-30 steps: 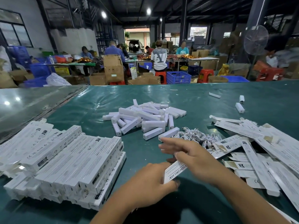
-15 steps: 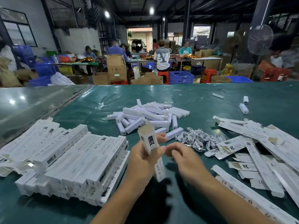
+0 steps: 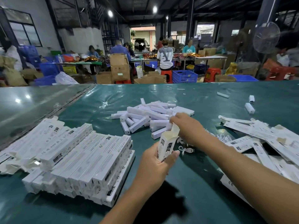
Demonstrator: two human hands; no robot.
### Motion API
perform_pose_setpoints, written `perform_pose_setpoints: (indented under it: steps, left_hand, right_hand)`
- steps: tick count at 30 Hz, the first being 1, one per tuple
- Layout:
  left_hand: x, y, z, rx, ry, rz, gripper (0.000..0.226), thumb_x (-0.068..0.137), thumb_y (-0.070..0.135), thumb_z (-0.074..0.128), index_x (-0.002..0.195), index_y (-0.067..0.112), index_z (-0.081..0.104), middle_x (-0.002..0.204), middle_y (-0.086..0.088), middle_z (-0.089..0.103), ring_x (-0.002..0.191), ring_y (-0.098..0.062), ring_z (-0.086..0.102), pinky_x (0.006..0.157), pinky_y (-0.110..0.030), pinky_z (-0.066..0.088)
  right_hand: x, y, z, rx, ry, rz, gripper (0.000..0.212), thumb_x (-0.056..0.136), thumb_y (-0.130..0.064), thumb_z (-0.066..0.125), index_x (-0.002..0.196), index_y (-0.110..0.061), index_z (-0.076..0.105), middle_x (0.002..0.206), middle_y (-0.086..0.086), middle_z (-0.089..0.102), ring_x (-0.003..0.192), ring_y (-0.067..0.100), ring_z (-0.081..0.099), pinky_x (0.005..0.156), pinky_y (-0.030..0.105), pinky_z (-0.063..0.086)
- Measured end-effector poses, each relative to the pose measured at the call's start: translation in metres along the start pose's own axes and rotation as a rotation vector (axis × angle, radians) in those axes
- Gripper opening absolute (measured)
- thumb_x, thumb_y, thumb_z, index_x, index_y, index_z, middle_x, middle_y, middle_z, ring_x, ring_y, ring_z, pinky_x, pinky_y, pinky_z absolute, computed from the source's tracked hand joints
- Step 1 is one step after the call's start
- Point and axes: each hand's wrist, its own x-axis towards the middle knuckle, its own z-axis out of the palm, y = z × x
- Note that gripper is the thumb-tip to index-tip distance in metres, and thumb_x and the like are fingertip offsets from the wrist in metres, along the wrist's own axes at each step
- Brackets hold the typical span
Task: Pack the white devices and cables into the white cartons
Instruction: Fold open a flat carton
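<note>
Left hand (image 3: 153,165) up off the green counter (image 3: 202,97), fingers (image 3: 174,155) wrapped around an opened white carton (image 3: 167,145), holding it nearly upright with its top flap (image 3: 175,130) tipped open toward the far side. The thumb sits on the carton's near face, the other fingers curl behind it.

Right hand (image 3: 188,128) is out beyond the carton's mouth, knuckles to the camera, at the near edge of the heap of white devices (image 3: 145,115). Its fingers (image 3: 174,118) curl down onto the heap; whether they pinch a device, I cannot tell, the hand covers them.

Just under the right hand's fingers, and partly hidden by the wrist, lies the tangle of white cables (image 3: 221,137), with one loose cable (image 3: 186,149) on the counter right beside the left hand's fingertips.

Away to the left of the left hand's fingers sits the stack of packed cartons (image 3: 77,157), laid side by side in rows. Off to the right of the right forearm, flat unfolded cartons (image 3: 258,143) are scattered in a loose spread. Further out past the right hand's fingers, two stray devices (image 3: 250,104) lie apart on the counter.
</note>
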Motion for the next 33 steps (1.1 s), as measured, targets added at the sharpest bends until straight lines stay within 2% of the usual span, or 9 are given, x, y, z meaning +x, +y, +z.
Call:
perform_pose_setpoints:
  steps: [4,6,8,12,15,20,24,29,33]
  left_hand:
    - [0.001,0.001,-0.002,0.126,0.054,0.046,0.013,0.089,0.041,0.073,0.082,0.042,0.062,0.057,0.015,0.057,0.051,-0.004,0.046,0.051,-0.021,0.043]
    - [0.001,0.001,-0.005,0.253,0.08,0.089,0.016,0.09,0.041,0.071,0.08,0.043,0.059,0.059,0.017,0.055,0.051,-0.002,0.043,0.05,-0.02,0.038]
    - [0.002,-0.001,-0.008,0.379,0.106,0.101,0.02,0.09,0.045,0.069,0.079,0.039,0.054,0.06,0.017,0.055,0.052,-0.007,0.046,0.051,-0.021,0.035]
    - [0.003,-0.001,-0.011,0.547,0.057,0.061,0.037,0.087,0.062,0.066,0.084,0.028,0.052,0.059,0.008,0.052,0.061,-0.022,0.054,0.056,-0.036,0.041]
    - [0.003,0.003,-0.01,0.656,-0.004,0.051,0.037,0.092,0.06,0.058,0.089,0.024,0.052,0.064,0.003,0.057,0.062,-0.021,0.055,0.057,-0.036,0.043]
    - [0.002,0.005,-0.008,0.705,-0.049,0.059,0.032,0.096,0.053,0.055,0.087,0.023,0.048,0.064,0.004,0.053,0.063,-0.023,0.053,0.057,-0.037,0.036]
    - [0.0,0.005,-0.009,0.714,-0.08,0.078,0.032,0.095,0.054,0.055,0.085,0.026,0.045,0.06,0.007,0.05,0.058,-0.018,0.046,0.055,-0.034,0.032]
    - [0.001,0.004,-0.012,0.651,-0.076,0.071,0.028,0.094,0.051,0.059,0.085,0.026,0.05,0.062,0.006,0.053,0.059,-0.018,0.051,0.054,-0.032,0.032]
    - [0.001,0.007,-0.013,0.614,-0.065,0.066,0.033,0.094,0.051,0.06,0.083,0.022,0.05,0.063,0.003,0.054,0.062,-0.022,0.052,0.056,-0.035,0.036]
  right_hand:
    - [-0.049,0.011,-0.034,0.883,0.416,0.28,0.006,0.1,-0.024,0.061,0.104,-0.027,0.058,0.063,0.0,0.064,0.052,0.011,0.058,0.044,0.022,0.04]
    - [-0.075,0.012,-0.044,1.432,0.326,0.36,0.011,0.102,-0.011,0.055,0.107,-0.02,0.059,0.072,0.01,0.072,0.059,0.018,0.071,0.039,0.02,0.042]
    - [-0.094,0.012,-0.046,1.662,0.24,0.385,0.006,0.098,-0.016,0.061,0.104,-0.018,0.063,0.079,0.013,0.072,0.07,0.024,0.073,0.042,0.022,0.045]
    - [-0.107,0.014,-0.046,1.461,0.41,0.423,0.019,0.099,-0.03,0.061,0.08,-0.029,0.061,0.058,-0.004,0.044,0.05,0.012,0.041,0.042,0.021,0.033]
    - [-0.112,0.014,-0.054,1.513,0.497,0.297,0.012,0.089,-0.028,0.055,0.085,-0.025,0.066,0.054,-0.011,0.034,0.046,0.009,0.03,0.042,0.019,0.031]
    - [-0.121,0.003,-0.056,1.312,0.462,0.13,0.026,0.08,-0.033,0.049,0.083,-0.018,0.07,0.054,-0.014,0.041,0.05,0.009,0.031,0.046,0.026,0.026]
    - [-0.122,-0.003,-0.053,1.187,0.441,0.106,0.027,0.085,-0.037,0.049,0.09,-0.022,0.07,0.058,0.008,0.04,0.052,0.013,0.033,0.048,0.035,0.026]
    - [-0.122,-0.005,-0.046,1.13,0.4,0.092,0.031,0.09,-0.045,0.048,0.101,-0.026,0.069,0.057,-0.004,0.044,0.051,0.011,0.033,0.049,0.027,0.029]
    - [-0.122,-0.001,-0.048,1.143,0.446,0.086,0.027,0.086,-0.04,0.05,0.091,-0.024,0.071,0.06,0.005,0.047,0.054,0.019,0.035,0.053,0.031,0.029]
